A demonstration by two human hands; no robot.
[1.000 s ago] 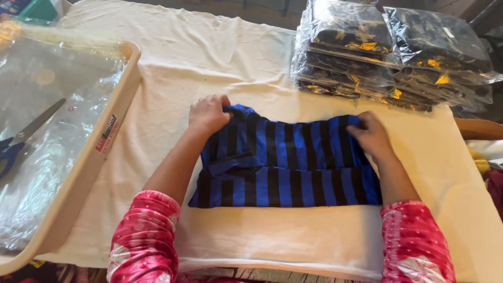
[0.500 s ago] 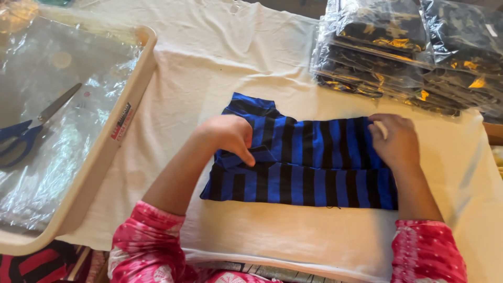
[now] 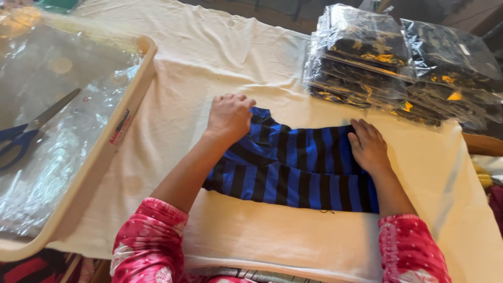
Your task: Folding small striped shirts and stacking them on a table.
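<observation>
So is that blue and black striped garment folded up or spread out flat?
Folded. The striped garment lies as a compact rectangle on the white cloth, no sleeves spread, with the left hand and right hand pressing it.

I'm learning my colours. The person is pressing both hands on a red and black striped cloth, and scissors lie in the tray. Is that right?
Not quite. The head view shows the striped cloth is blue and black, not red. Both the left hand and right hand do press on it, and the scissors lie in the tray.
</observation>
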